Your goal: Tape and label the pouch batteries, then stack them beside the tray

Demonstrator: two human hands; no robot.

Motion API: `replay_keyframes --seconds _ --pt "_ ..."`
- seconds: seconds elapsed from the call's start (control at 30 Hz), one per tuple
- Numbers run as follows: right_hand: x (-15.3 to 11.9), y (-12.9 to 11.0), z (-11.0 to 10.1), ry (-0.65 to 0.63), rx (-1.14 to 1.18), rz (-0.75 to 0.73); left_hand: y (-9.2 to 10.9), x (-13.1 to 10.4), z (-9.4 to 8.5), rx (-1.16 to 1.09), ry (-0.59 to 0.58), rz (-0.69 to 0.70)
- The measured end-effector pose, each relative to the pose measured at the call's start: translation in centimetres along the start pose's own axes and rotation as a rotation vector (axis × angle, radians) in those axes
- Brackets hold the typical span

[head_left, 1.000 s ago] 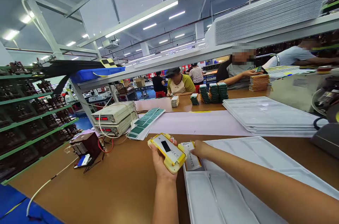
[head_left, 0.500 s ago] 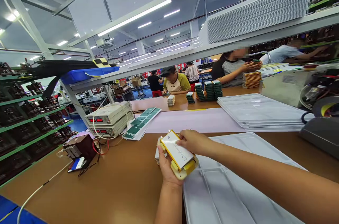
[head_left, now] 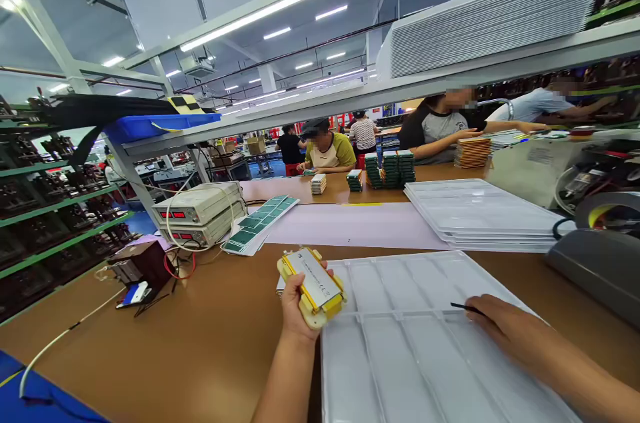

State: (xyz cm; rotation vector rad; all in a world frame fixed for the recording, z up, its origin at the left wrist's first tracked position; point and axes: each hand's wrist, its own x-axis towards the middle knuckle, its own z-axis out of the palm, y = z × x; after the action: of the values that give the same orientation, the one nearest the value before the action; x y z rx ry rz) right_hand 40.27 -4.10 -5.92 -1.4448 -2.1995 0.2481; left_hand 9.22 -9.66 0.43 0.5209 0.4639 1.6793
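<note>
A white battery pack [head_left: 314, 278] with yellow edges lies in a cream and yellow holder [head_left: 313, 318]. My left hand [head_left: 298, 310] is wrapped round the holder from below, its thumb over the near left edge. To the right, my right hand [head_left: 500, 323] is closed on a thin black strip [head_left: 465, 308] that sticks out to the left of its fingers. That hand is over the white compartmented tray [head_left: 400, 356], apart from the battery. A small stack, mostly hidden, stands behind the holder.
Two stacked meters [head_left: 200, 213], green sheets [head_left: 260, 226] and a dark device with wires [head_left: 143, 270] are at left. Behind lie stacked white trays [head_left: 480, 210] and several battery stacks [head_left: 397, 170]. A grey tape dispenser [head_left: 595, 270] is at right. People sit across the table.
My right hand has left the battery and moved right over the tray, now with the black strip in its fingers. My left hand and the held battery have shifted slightly left in view.
</note>
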Motion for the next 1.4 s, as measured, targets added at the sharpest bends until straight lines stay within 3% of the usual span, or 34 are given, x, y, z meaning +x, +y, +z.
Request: replay_keyframes --seconds 0.1,0.27,0.37,0.5,0.6,0.83,1.1,1.3,1.37,1.4 --pt "-0.8 1.0 -0.2 -0.152 0.099 0.000 1.0 0.1 0.9 0.067 0.071 0.077" --pt "-0.7 0.4 -0.7 -0.113 0.036 -0.072 4.9 1.2 3.2 0.348 0.402 0.217" --pt "-0.8 -0.1 -1.0 -0.092 -0.022 -0.139 7.1 2.3 4.4 0.822 0.453 0.153" --pt "-1.2 -0.5 -1.2 -0.142 0.035 -0.104 8.1 4.7 4.8 1.785 0.477 0.066" --pt "-1.2 -0.5 -1.3 -0.154 0.057 -0.122 7.6 6.7 4.3 2.123 0.536 -0.013" --pt "-1.0 -0.1 -1.6 -0.149 0.020 -0.139 6.1 8.9 3.4 2.343 0.563 -0.197" --pt "-1.0 1.0 -3.3 -0.122 -0.024 -0.184 6.3 8.6 4.8 2.354 0.568 -0.303" --pt "-0.3 4.5 -4.2 -0.122 -0.019 0.004 7.5 7.9 6.0 2.376 0.634 -0.134" --pt "-0.2 5.1 -4.0 -0.121 0.022 0.003 8.7 7.4 5.7 2.199 0.656 0.052" --pt "-0.1 5.2 -3.9 -0.116 0.040 -0.010 9.4 7.0 5.2 1.998 0.659 0.176"
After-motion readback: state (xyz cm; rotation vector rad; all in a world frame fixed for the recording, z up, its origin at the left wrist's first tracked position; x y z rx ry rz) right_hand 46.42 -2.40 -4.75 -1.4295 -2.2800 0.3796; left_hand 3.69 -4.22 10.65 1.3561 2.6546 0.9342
